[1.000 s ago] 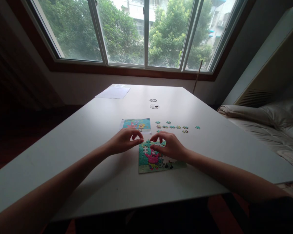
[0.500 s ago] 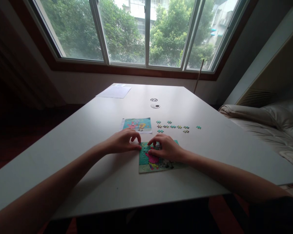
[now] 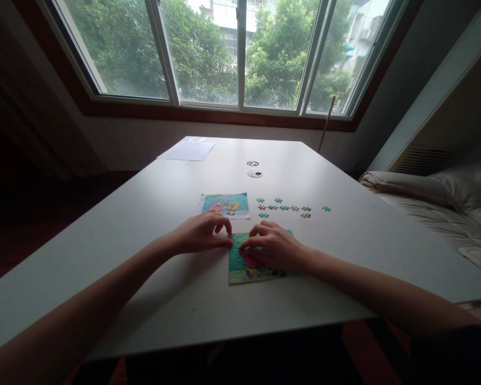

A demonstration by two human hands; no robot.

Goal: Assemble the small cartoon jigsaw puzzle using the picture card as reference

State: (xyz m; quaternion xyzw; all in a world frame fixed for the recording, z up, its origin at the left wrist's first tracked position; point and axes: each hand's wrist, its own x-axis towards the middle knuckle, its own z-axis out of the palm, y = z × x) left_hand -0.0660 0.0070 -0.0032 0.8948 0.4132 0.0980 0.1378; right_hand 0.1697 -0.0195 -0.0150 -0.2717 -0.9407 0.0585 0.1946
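A partly covered cartoon jigsaw puzzle, teal with a pink figure, lies flat near the table's front. My left hand rests at its upper left edge, with the thumb and curled fingers apart and the tips touching the border. Over the puzzle's middle is my right hand. Its thumb and index finger come close together on the surface by the pink figure; whatever is between them is hidden. Behind my hands lies a printed reference picture of the cartoon. Several loose puzzle pieces are spread to its right.
The white table reaches toward the window. Farther back are two round grommets in the tabletop and a sheet of paper at the far left corner. A cushioned sofa stands along the right side.
The fingers of my right hand have shifted slightly left and drawn closer together on the puzzle. My left hand stays in place, as do the loose pieces.
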